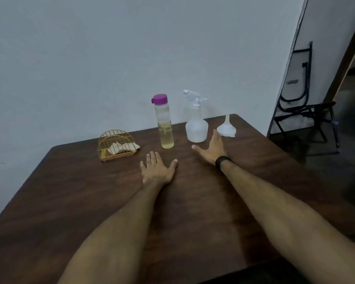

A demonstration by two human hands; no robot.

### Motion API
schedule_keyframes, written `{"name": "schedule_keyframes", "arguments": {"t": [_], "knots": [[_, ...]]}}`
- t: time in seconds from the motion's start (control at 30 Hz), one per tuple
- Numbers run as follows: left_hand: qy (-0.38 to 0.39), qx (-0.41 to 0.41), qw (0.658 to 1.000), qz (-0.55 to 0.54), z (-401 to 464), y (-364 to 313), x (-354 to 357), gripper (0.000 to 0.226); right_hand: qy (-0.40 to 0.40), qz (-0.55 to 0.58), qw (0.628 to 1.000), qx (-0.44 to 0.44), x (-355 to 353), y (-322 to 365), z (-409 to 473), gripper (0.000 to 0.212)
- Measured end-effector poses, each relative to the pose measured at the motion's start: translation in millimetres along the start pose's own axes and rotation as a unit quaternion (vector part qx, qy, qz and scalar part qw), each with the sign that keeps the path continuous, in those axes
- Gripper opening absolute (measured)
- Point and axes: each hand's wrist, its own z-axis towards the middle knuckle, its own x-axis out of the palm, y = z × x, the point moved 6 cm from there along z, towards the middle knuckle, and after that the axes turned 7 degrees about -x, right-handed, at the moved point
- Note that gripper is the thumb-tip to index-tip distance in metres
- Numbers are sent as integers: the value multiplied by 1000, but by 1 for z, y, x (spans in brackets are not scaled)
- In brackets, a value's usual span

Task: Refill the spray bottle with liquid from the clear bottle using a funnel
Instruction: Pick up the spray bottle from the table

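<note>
Spray bottle (196, 121) stands far-centre on table (70, 191), between clear bottle (164, 124) at left & upturned funnel (226, 128) at right. Left hand (157, 169) lies flat, fingers spread, empty. Right hand (211, 147) open, reaching near the sprayer's base — contact can't be told; its fingertips are foreshortened.

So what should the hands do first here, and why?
Probably the right hand should close on the spray bottle just ahead of it, so its sprayer head can be unscrewed. That head is still on, the funnel sits upside down beside it, and the clear bottle is still capped. Both hands are empty.
</note>
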Motion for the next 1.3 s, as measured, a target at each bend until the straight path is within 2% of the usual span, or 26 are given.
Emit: {"name": "schedule_keyframes", "arguments": {"t": [0.13, 0.23, 0.3, 0.4, 0.57, 1.07, 1.1, 1.17, 1.23, 1.3], "knots": [[-3, -8, 1000, 23, 17, 0, -4, 100, -18, 60, 998, 11, -1, 7, 31, 136], [-9, -2, 1000, 26, 19, 1, 3, 99, -60, 96, 994, -8, 2, 13, 50, 136], [-14, -1, 1000, 28, 21, 2, 5, 99, -78, 106, 991, -26, 4, 16, 62, 126], [-16, -3, 999, 29, 22, 1, 5, 99, -86, 85, 992, -44, 6, 18, 69, 98], [-7, -1, 999, 33, 21, 2, 3, 99, -101, 101, 988, -51, 3, 15, 58, 89], [20, 68, 997, 32, -22, 26, -10, 99, -14, 92, 990, -105, 2, 50, -63, 95], [18, 85, 996, 11, -28, 30, -13, 101, -6, 94, 989, -115, 5, 55, -70, 96], [39, 104, 987, -120, -40, 38, -19, 110, 17, 98, 986, -133, 13, 64, -84, 98], [48, 110, 948, -296, -47, 49, -27, 124, 44, 100, 983, -150, 23, 77, -97, 97], [28, 101, 918, -382, -53, 61, -33, 129, 76, 105, 977, -171, 37, 94, -110, 96]]}}
